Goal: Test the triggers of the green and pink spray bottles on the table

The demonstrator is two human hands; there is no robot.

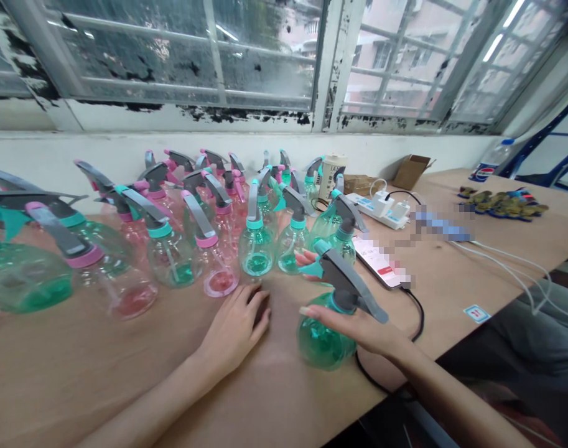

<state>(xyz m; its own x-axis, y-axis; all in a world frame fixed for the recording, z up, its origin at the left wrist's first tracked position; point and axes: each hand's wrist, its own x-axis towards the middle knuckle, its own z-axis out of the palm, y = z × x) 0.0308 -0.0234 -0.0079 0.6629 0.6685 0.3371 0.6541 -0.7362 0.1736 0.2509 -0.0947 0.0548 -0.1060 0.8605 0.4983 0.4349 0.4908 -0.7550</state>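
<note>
Spray bottle [328, 342], translucent green, spray head [342, 274] fitted.
Rounded body, turquoise collar [343, 302] and trigger [313, 269], grey lever [358, 291] sloping down to the right; roughly upright at the wooden tabletop [269, 398], near the front edge; whether the base touches is hard to tell.

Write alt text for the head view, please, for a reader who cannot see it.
A person's right hand is around a green spray bottle; the left hand rests on a brown table before many green and pink bottles.

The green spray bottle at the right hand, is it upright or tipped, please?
Upright: the green bottle has its spray head on top.
</note>
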